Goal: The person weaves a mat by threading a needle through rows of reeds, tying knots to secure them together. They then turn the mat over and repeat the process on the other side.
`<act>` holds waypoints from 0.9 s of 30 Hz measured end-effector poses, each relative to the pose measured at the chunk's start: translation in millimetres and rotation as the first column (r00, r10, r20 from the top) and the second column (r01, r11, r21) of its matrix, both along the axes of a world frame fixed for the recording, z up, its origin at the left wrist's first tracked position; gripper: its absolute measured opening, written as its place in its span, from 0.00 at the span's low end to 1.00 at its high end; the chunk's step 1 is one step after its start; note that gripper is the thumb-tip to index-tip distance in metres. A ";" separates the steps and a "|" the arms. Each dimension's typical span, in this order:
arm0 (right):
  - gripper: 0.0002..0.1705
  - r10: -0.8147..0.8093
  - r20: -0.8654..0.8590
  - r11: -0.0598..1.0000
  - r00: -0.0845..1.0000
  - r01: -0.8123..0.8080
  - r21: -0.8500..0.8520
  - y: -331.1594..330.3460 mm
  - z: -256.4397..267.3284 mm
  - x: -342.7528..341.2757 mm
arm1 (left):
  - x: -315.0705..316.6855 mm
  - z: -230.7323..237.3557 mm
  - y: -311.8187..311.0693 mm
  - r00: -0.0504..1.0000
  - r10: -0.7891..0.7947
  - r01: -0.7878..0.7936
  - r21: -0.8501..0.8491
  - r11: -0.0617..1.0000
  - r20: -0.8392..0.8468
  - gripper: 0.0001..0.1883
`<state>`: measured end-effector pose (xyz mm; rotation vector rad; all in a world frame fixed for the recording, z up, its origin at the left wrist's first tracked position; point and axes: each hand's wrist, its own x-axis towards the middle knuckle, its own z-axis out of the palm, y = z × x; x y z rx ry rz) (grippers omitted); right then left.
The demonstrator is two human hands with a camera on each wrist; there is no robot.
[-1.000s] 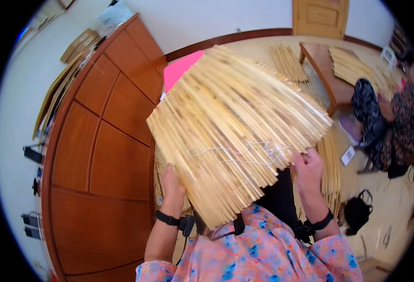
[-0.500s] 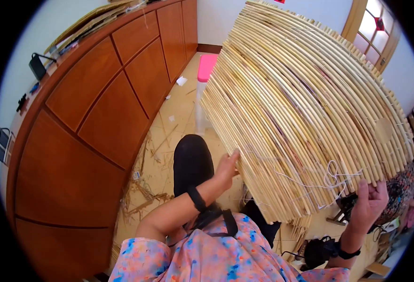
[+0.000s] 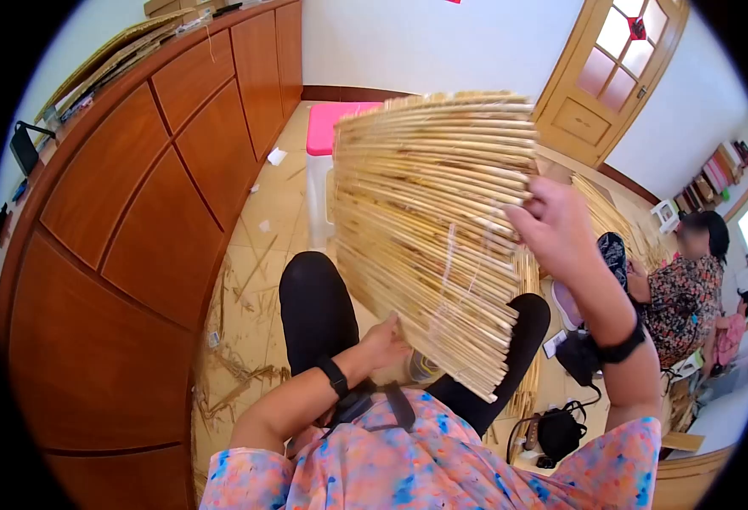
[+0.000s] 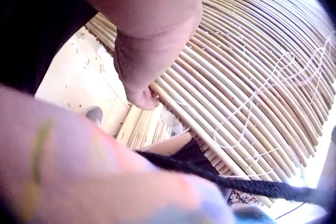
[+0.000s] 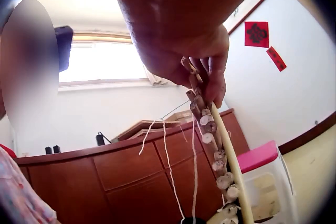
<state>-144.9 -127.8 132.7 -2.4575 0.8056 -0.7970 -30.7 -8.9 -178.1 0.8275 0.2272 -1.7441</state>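
A mat of straw-coloured stalks [image 3: 429, 195] is held up over the person's knees, its stalks running roughly crosswise in the head view. Loose white string [image 4: 247, 113] trails over its face, and loops hang from it in the right wrist view. My left hand [image 3: 382, 344] grips the mat's near edge, thumb on the face and fingers partly hidden behind. Higher up on the right side, my right hand [image 3: 554, 225] pinches the edge where the cut stalk ends [image 5: 223, 169] line up. That hand's thumb and fingers lie on opposite faces of the mat.
A long reddish-brown cabinet [image 3: 127, 280] runs along the left. Beyond the mat stands a white stool [image 3: 318, 191] with a pink top. Stalk scraps [image 3: 242, 374] litter the floor. To the right are a black bag [image 3: 561, 433] and a seated person [image 3: 688, 297].
The mat has swung left and lower and turned, its stalks now nearer crosswise. My right hand has moved up and left with the edge; my left hand stays at the near edge.
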 end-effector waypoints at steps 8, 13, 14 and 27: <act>0.09 0.051 0.005 0.991 0.999 -0.052 0.121 -34.8 -33.9 30.5 | 40.7 -13.9 31.5 0.821 -0.322 0.314 0.098 0.944 0.471 0.29; 0.12 0.046 -0.230 0.998 0.972 -0.037 0.045 -7.5 -16.9 35.8 | 70.4 29.7 54.2 0.739 -0.069 0.142 -0.054 0.988 0.670 0.25; 0.09 0.042 -0.203 0.998 0.978 -0.034 0.044 -7.2 -19.3 35.1 | 76.1 27.1 55.3 0.737 -0.038 0.128 -0.085 0.988 0.675 0.26; 0.09 0.042 -0.400 0.991 0.916 -0.088 -0.097 -9.8 -88.5 76.0 | 100.1 72.5 31.3 -0.118 0.403 0.056 -0.399 0.915 0.908 0.20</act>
